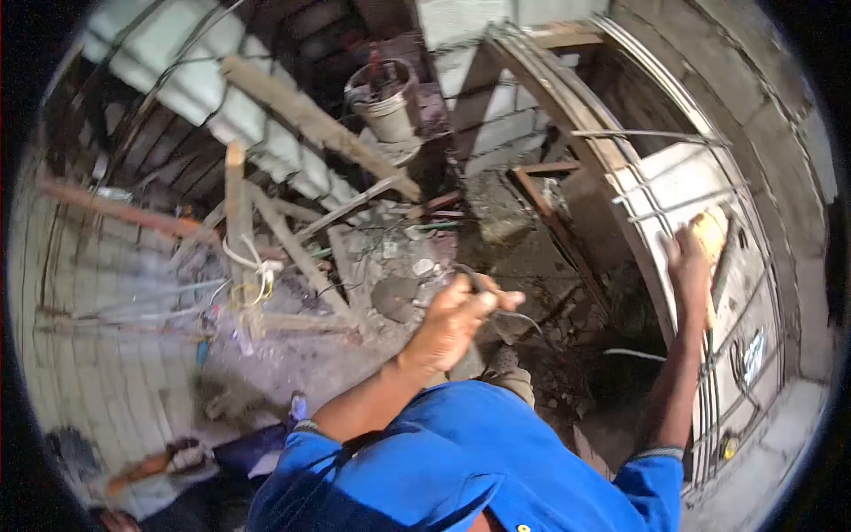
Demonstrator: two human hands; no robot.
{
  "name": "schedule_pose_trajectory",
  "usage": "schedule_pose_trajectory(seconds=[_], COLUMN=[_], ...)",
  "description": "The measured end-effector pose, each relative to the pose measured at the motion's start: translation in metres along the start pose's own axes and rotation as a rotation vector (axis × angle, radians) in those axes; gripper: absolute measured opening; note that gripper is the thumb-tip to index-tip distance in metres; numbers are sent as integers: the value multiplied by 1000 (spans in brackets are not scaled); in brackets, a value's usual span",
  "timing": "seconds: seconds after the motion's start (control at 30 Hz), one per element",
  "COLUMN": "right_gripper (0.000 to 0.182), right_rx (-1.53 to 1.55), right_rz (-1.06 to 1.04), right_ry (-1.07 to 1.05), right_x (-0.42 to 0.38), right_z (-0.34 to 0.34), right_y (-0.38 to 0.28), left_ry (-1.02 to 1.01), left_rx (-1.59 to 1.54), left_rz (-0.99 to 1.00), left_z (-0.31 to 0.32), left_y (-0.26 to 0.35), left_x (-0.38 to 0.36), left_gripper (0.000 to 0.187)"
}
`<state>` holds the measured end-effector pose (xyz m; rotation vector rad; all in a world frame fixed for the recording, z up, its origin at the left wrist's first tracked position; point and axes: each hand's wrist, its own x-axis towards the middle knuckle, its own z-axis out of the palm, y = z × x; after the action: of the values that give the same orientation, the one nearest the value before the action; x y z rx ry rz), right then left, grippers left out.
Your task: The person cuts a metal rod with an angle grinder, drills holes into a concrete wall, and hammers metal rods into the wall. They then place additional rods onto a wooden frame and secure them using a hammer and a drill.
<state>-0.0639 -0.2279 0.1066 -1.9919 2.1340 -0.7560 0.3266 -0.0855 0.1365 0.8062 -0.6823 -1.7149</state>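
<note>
My left hand (pixel 452 326) is in the middle of the view, its fingers curled round a thin dark wire (pixel 529 321). One end of the wire trails off to the right of the fingers. My right hand (pixel 688 262) reaches out to the right, closed at a yellow rounded object (pixel 709 232) whose kind I cannot make out. That object lies over a pale board (pixel 678 182), among long thin steel bars (pixel 687 211). Part of the right hand's grip is hidden and slightly blurred.
A bucket (pixel 390 99) stands at the back. Wooden planks (pixel 310 120) and rubble fill the left middle. A wooden frame (pixel 558 217) leans right of centre. Block walls (pixel 753 115) rise at right. Another person's arm (pixel 142 473) shows at lower left.
</note>
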Motion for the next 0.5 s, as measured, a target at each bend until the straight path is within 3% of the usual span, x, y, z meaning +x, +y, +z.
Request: schedule_pose_trajectory(seconds=[0.03, 0.07, 0.1, 0.13, 0.17, 0.23, 0.33, 0.37, 0.4, 0.43, 0.47, 0.5], right_gripper=[51, 61, 74, 77, 81, 80, 35, 32, 30, 27, 26, 27], right_rx=[259, 237, 211, 223, 162, 368, 1101, 1149, 1193, 1084, 959, 1014], right_rz=[138, -170, 182, 193, 160, 228, 561, 632, 702, 701, 704, 651], right_ry=[-310, -329, -789, -1027, -1184, -1324, -1403, -1262, -1111, -951, -800, -807], right_x=[-22, -34, -51, -73, -87, -121, -140, -137, -134, -125, -116, -105], right_z=[-15, 59, 87, 184, 198, 225, 238, 252, 263, 247, 230, 209], right_y=[-97, -71, -100, -60, -85, -109, -131, -129, -124, -144, -166, -186], left_ry=[-36, -75, -150, -223, -307, -425, -528, -529, -589, -562, -508, -439], left_rx=[23, -21, -5, 11, 69, 141, 328, 656, 957, 1139, 1276, 1250], left_rz=[-26, -66, -98, -127, -137, -161, -86, -144, 83, 129, -321, -430], left_z=[8, 13, 18, 22, 24, 24, 2, -18, -43, -83, -90, -146], left_y=[6, 3, 7, 12, 15, 20, 8, 3, 9, 15, 71, 64], left_x=[-2, -4, -7, -9, -12, -20, -27, -29, -28, -27, -21, -14], left_gripper=[9, 11, 12, 13, 13, 12, 17, 27, 40, 43, 42, 38])
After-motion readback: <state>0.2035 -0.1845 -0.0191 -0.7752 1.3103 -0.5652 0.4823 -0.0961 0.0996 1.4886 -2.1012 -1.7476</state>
